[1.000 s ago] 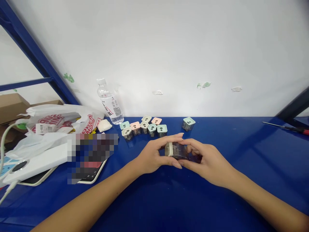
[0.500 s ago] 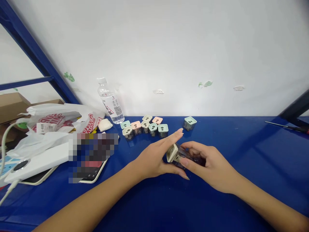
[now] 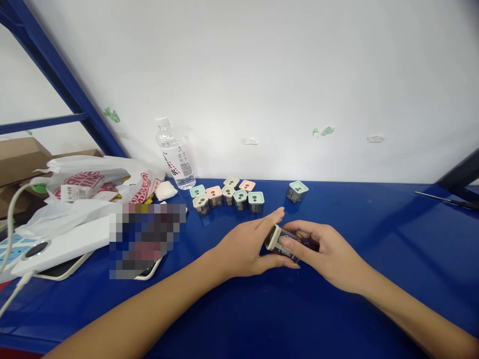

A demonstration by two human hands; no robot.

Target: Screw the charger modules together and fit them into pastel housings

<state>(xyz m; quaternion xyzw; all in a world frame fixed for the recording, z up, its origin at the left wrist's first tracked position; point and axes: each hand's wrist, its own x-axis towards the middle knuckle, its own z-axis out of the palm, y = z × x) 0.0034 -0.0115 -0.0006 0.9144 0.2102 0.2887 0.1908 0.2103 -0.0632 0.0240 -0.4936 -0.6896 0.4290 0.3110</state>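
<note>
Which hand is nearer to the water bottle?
The left hand is nearer, in front of and to the right of the water bottle. The right hand is farther right, beyond the small container held between both hands.

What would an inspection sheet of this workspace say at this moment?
Surface: glossy blue tabletop.
Job's things: small clear square container with cream cap; eight pastel-capped square containers grouped; one mint-capped square container apart.
Clutter: clear plastic water bottle; white printed plastic bag.
Hands: left hand and right hand both hold the cream-capped container.
Cables: white cable at far left.
Surroundings: white wall; blue metal frame; brown cardboard box.
</note>
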